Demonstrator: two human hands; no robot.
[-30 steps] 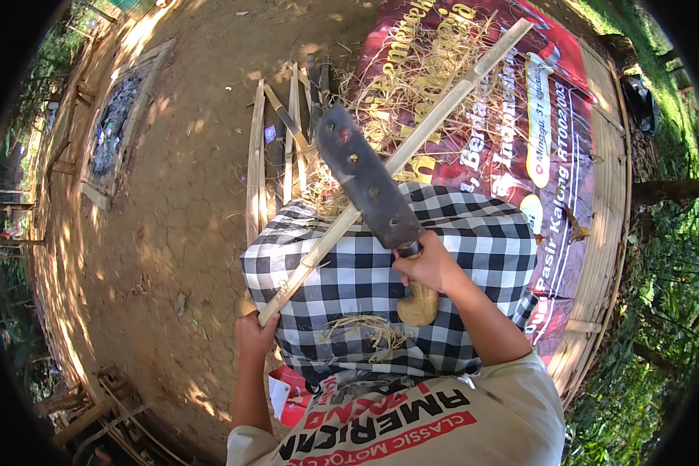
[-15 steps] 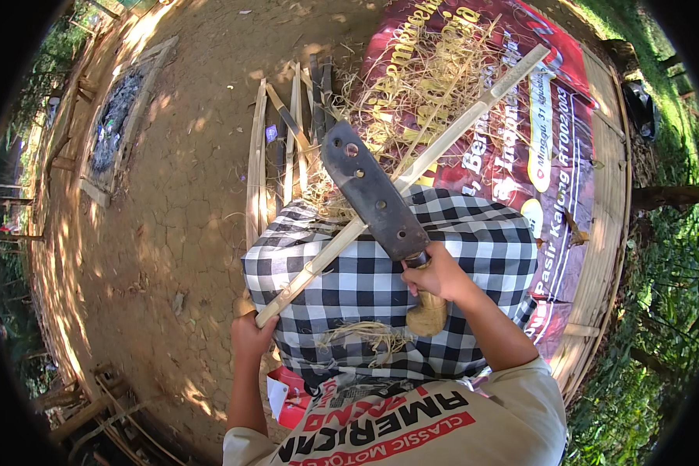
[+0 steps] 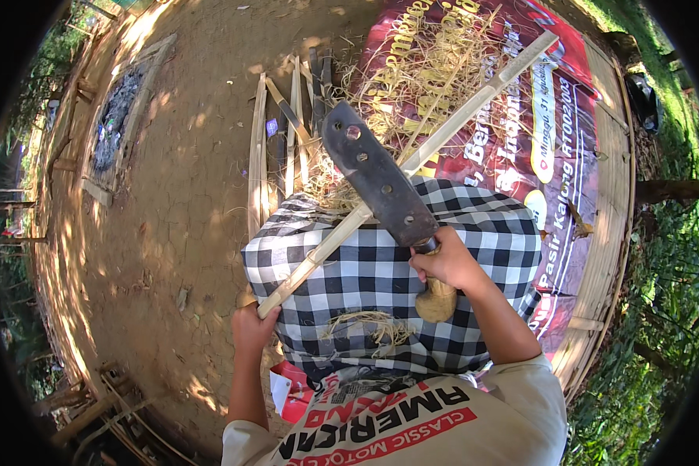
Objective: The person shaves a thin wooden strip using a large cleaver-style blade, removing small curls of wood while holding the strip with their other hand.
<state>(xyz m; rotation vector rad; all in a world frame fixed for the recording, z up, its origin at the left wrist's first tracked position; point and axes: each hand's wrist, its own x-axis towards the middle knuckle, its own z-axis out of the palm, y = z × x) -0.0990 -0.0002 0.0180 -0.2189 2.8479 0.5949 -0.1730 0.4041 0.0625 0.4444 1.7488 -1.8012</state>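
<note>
My left hand (image 3: 254, 325) grips the near end of a long pale bamboo strip (image 3: 314, 261), which slants from my left side up to the far right. In my right hand (image 3: 448, 264) is a machete (image 3: 380, 182) with a broad dark blade pierced by several holes and a rounded wooden handle (image 3: 436, 300). The blade lies across the middle of the strip, pointing up and to the left, and covers part of it. Both are above my lap, over a black-and-white checkered cloth (image 3: 349, 283). A few thin shavings (image 3: 374, 326) rest on the cloth close to me.
Beyond my knees, more shavings (image 3: 419, 85) are heaped on a dark red printed banner (image 3: 555, 233). Several bamboo strips (image 3: 258, 147) lie on the dirt floor (image 3: 179, 256) to their left. Farther left is a framed ash pit (image 3: 119, 116); a bamboo platform edge (image 3: 610, 248) runs along the right.
The machete has slid slightly away and my right hand has shifted a little to the right. The strip's far end has moved slightly farther out; my left hand has barely moved.
</note>
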